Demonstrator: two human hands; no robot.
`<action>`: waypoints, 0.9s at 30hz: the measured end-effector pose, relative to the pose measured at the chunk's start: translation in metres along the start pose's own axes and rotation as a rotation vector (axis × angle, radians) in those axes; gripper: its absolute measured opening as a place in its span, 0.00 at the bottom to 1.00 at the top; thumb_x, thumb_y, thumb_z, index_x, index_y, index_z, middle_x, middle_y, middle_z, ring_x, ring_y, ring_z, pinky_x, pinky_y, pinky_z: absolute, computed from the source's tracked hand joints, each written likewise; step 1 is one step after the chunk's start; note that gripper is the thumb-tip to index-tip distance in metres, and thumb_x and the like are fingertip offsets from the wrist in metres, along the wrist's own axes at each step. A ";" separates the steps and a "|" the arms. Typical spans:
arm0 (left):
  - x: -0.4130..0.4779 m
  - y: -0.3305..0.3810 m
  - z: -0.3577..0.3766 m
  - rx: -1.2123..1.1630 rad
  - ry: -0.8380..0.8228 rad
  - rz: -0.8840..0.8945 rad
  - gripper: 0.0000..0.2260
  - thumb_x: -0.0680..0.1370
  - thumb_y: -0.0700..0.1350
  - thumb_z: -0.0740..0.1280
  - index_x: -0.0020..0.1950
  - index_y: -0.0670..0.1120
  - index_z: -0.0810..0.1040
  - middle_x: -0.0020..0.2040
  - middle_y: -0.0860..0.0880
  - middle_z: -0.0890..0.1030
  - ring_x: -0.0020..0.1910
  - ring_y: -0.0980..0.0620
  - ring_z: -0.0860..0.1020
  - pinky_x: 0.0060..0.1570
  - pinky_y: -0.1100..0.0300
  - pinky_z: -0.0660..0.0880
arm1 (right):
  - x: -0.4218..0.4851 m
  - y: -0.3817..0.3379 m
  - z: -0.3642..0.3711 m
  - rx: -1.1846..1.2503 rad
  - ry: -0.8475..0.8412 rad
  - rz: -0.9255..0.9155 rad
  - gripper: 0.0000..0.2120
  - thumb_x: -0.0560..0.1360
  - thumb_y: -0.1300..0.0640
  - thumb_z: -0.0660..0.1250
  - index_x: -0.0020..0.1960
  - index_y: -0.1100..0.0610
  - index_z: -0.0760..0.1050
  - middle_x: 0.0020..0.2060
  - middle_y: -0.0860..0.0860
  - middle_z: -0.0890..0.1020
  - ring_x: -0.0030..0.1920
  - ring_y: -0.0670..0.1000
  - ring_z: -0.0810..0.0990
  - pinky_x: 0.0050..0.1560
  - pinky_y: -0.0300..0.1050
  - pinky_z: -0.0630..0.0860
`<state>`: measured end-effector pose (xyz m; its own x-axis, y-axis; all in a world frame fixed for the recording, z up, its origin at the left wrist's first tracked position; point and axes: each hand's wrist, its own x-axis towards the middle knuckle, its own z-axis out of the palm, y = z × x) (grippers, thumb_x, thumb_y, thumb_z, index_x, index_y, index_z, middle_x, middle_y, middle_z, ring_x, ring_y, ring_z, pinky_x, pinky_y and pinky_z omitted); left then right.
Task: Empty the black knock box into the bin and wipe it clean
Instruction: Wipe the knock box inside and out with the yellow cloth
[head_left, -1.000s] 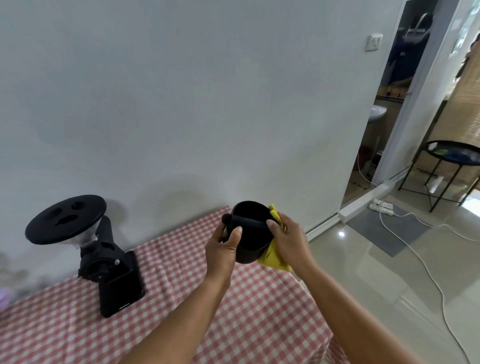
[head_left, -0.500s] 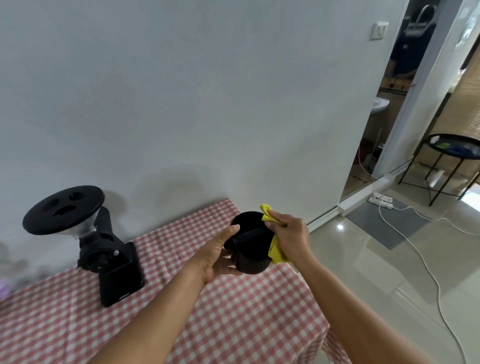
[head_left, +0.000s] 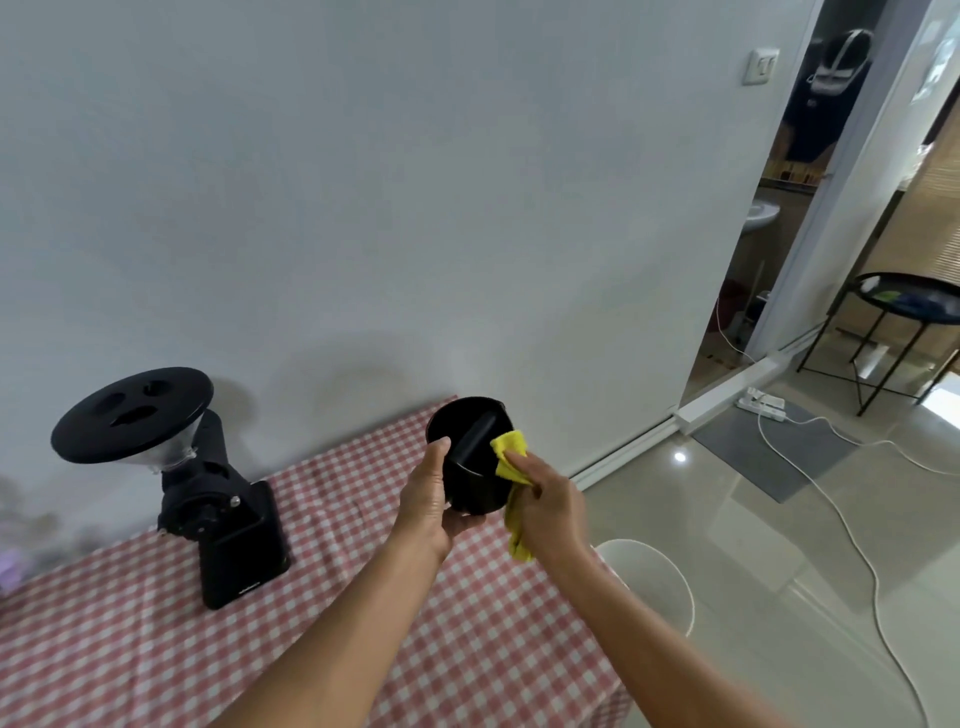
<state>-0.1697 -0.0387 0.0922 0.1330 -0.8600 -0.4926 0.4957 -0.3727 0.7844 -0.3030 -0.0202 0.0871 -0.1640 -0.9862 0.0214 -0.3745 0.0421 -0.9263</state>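
Note:
The black knock box, a round cup with a bar across its mouth, is held tilted above the far right corner of the checked table. My left hand grips its left side and underside, thumb on the rim. My right hand pinches a yellow cloth against the box's right rim, with the rest of the cloth hanging down below my palm. A white round bin stands on the floor beside the table, partly hidden by my right forearm.
A black coffee grinder with a wide lidded hopper stands on the table to the left. A white wall runs behind. To the right are a doorway, a power strip with a white cable across the tiled floor, and a black side table.
The box has turned so its mouth faces more towards me. My left hand has closed round its side again, and my right hand with the cloth has slid onto the right rim.

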 end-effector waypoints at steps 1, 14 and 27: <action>0.000 0.000 0.001 0.005 0.028 0.016 0.24 0.74 0.58 0.71 0.64 0.47 0.77 0.58 0.39 0.82 0.53 0.39 0.81 0.52 0.38 0.81 | -0.003 0.002 0.001 -0.002 -0.010 0.031 0.27 0.75 0.68 0.59 0.61 0.41 0.79 0.60 0.49 0.83 0.55 0.52 0.83 0.57 0.44 0.78; -0.013 -0.015 -0.018 0.102 -0.043 0.004 0.18 0.76 0.57 0.70 0.61 0.49 0.78 0.59 0.40 0.81 0.55 0.38 0.82 0.51 0.36 0.82 | 0.011 0.004 -0.050 0.612 -0.198 0.328 0.12 0.74 0.66 0.71 0.57 0.60 0.78 0.47 0.61 0.85 0.43 0.58 0.85 0.44 0.54 0.83; -0.025 -0.048 -0.043 0.069 0.008 -0.086 0.18 0.77 0.57 0.68 0.61 0.48 0.76 0.57 0.43 0.79 0.59 0.40 0.78 0.60 0.32 0.76 | 0.019 0.044 -0.053 0.423 -0.124 0.480 0.04 0.76 0.67 0.66 0.47 0.61 0.79 0.45 0.61 0.83 0.46 0.60 0.83 0.54 0.57 0.80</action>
<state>-0.1601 0.0160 0.0507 0.0997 -0.8208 -0.5624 0.4454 -0.4686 0.7629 -0.3713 -0.0288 0.0667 -0.1080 -0.8857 -0.4516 0.1104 0.4408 -0.8908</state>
